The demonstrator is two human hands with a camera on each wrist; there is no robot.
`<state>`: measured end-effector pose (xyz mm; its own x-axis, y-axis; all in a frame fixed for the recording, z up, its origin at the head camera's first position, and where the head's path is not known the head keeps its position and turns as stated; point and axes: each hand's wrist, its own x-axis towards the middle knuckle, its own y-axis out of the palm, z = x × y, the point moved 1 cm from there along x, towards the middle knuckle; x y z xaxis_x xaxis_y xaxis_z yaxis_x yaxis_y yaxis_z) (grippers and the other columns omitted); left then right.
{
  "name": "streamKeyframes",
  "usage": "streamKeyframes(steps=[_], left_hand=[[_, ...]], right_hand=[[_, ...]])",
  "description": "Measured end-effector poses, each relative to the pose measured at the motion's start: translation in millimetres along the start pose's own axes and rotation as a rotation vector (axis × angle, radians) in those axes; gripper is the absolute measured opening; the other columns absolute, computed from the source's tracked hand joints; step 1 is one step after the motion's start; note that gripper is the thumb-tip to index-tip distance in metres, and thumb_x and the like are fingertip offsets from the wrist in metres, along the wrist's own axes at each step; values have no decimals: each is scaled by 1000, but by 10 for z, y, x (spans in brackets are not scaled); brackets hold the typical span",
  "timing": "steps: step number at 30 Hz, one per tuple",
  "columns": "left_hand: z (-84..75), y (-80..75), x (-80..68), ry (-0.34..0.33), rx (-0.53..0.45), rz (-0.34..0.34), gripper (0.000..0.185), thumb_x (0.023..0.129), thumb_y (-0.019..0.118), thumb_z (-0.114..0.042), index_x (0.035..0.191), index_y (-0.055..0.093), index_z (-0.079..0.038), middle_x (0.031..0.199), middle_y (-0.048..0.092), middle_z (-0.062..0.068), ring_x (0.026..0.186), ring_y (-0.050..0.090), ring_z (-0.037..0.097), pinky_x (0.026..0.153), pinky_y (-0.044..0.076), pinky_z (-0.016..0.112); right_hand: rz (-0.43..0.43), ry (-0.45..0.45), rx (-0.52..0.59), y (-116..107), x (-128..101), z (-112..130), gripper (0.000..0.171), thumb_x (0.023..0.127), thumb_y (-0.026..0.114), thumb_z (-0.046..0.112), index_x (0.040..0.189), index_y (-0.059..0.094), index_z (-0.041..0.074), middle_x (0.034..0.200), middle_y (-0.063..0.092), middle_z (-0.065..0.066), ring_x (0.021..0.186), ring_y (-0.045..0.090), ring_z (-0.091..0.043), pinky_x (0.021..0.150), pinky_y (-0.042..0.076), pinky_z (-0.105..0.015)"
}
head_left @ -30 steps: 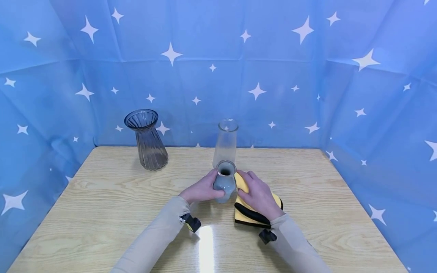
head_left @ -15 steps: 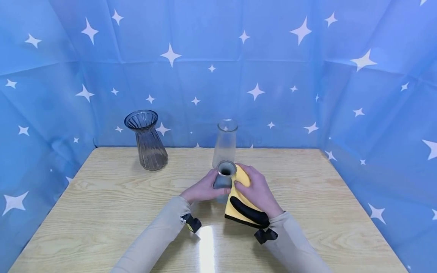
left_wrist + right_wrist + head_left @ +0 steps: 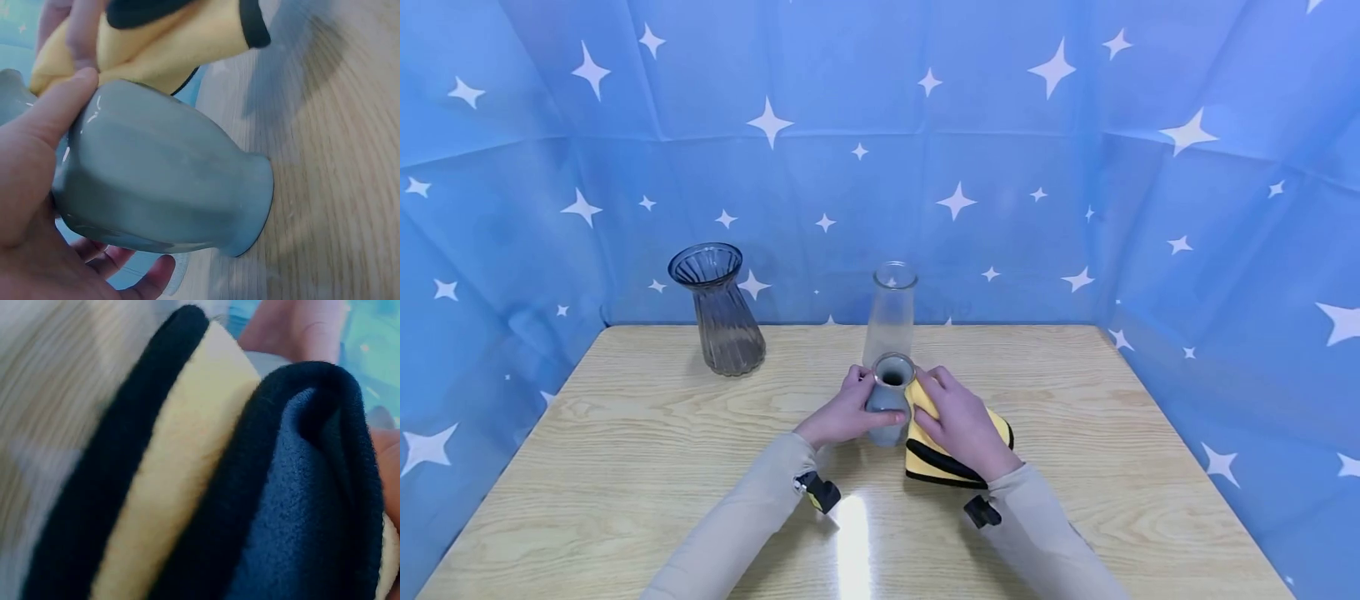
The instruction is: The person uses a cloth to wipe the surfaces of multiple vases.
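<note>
Left hand (image 3: 842,412): is gripping the blue-grey glazed vase (image 3: 162,169), its thumb lying across the near side and its fingers reaching round the far side.
Right hand (image 3: 962,425): is holding the folded yellow cloth (image 3: 172,47) between thumb and fingers, bringing it against the right side of the vase, just below the rim.
Glazed vase: is standing upright between both hands, its mouth facing up; whether its foot is touching the wood, I cannot tell.
Cloth: is hanging down below the right hand, showing black edging and, in the right wrist view, a dark blue inner face.
Clear glass vase (image 3: 891,321): is standing just behind the glazed one, partly hidden by it.
Smoky ribbed vase (image 3: 727,329): is standing well apart, towards the table's far left corner.
Wooden table (image 3: 587,483): is bearing the two glass vases.
Starry blue curtain (image 3: 850,83): is hanging behind and along both sides.
</note>
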<state>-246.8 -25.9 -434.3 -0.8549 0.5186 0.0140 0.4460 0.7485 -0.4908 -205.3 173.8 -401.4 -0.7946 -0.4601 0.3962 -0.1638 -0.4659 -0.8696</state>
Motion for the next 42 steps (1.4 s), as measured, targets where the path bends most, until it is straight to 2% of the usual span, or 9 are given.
streamKeyframes(steps=[5,8,14,18,22,29,33,36,42], left_hand=[[4,-36,-36,15,-53,-21,78,84,76,-34,143,31,-8,128,37,11,118,42,26,99,38,45],[12,-57,-52,30,-73,-19,76,85,75,-30,143,31,-6,132,39,12,120,43,27,100,38,47],[-5,-89,-73,79,-55,13,72,88,73,-27,145,34,-10,134,40,13,124,42,27,101,37,47],[-18,-96,-85,105,-42,26,69,90,71,-25,145,34,-9,134,40,15,125,41,28,103,35,47],[-36,-85,-88,95,-31,45,69,92,69,-26,146,31,-7,135,38,15,126,39,29,105,34,47],[-45,-88,-111,69,2,59,72,93,67,-26,148,25,-6,138,35,16,129,37,29,106,32,46],[-38,-84,-114,85,7,64,71,94,65,-25,148,25,-2,137,35,19,128,37,31,106,32,47],[-45,-76,-123,84,7,75,71,95,63,-25,148,23,1,137,33,21,127,37,32,105,33,47],[-85,-66,-130,64,21,86,72,96,60,-24,148,20,4,140,30,23,129,34,34,107,31,47]], right_hand=[[-12,-72,-167,54,-11,-8,47,87,68,10,131,55,-2,104,57,-12,68,52,-17,56,45,-31],[-30,-57,-201,99,-36,-5,51,85,71,10,132,55,-1,102,57,-12,72,54,-21,59,46,-34],[-103,99,-129,220,-99,47,51,84,70,9,132,55,0,93,56,-11,60,44,-15,50,41,-31],[-164,200,-71,298,-101,95,49,83,69,9,130,57,-1,92,56,-13,57,47,-16,47,42,-31],[-167,293,-49,342,-89,109,48,84,68,11,128,57,-4,91,56,-15,56,49,-19,47,43,-34],[-98,409,78,402,-71,109,44,85,64,11,124,58,-6,84,54,-13,55,45,-19,46,38,-32],[-15,459,135,485,-88,73,33,86,61,11,114,61,-4,79,50,-10,57,43,-19,46,34,-30],[53,472,97,542,-99,58,24,85,62,11,104,62,-3,77,50,-10,58,47,-21,46,37,-33],[190,474,-32,619,-92,55,26,83,68,17,99,64,-3,79,55,-12,62,57,-26,49,47,-43]])
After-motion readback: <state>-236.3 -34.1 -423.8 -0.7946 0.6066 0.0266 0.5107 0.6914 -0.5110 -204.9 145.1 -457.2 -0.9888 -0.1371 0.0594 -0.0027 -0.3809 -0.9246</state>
